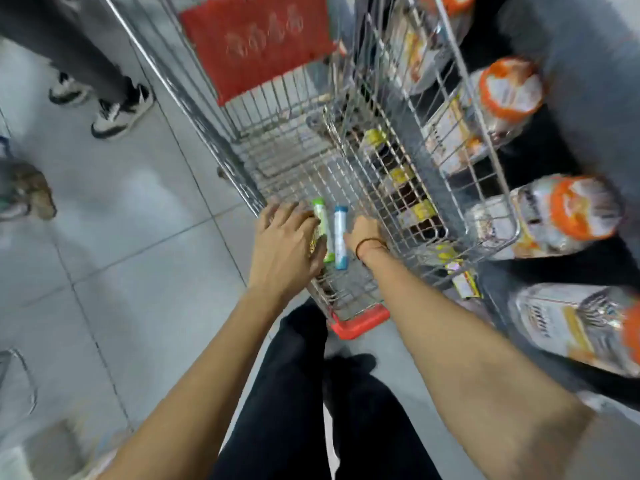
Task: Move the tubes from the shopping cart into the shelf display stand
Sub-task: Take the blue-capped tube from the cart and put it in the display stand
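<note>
Both my hands are down in the shopping cart [277, 140], reaching w/ arms nearly straight. Two tubes lie side by side on the wire floor near the handle end: green tube [321, 223] and blue tube [340, 233], almost touching, long axes parallel, running roughly 12-to-6 w/ caps toward 12.

My left hand [285, 240] is at the green tube's 9 o'clock side, palm down, fingers spread over it and the thumb curling round its lower part. It touches the tube, not yet a closed grip as far as I can tell. There may be a third, yellowish tube under the palm; too hidden to say.

My right hand [363, 235], w/ a thin band at the wrist, sits at the blue tube's 3 o'clock side. Its fingers are turned away from the camera, so I can't tell if they're open or curled; they reach the tube's edge at about mid-length.

So each hand has its own tube, each approx. equally near: left for green, right for blue. Since both tubes lie along my reach, I judge the grip should wrap across the short axis, then lift straight up.

The shelf display stand [433, 140] stands at 2 o'clock, tight against the cart's right wall, w/ bagged goods [568, 216] hanging further right.
</note>
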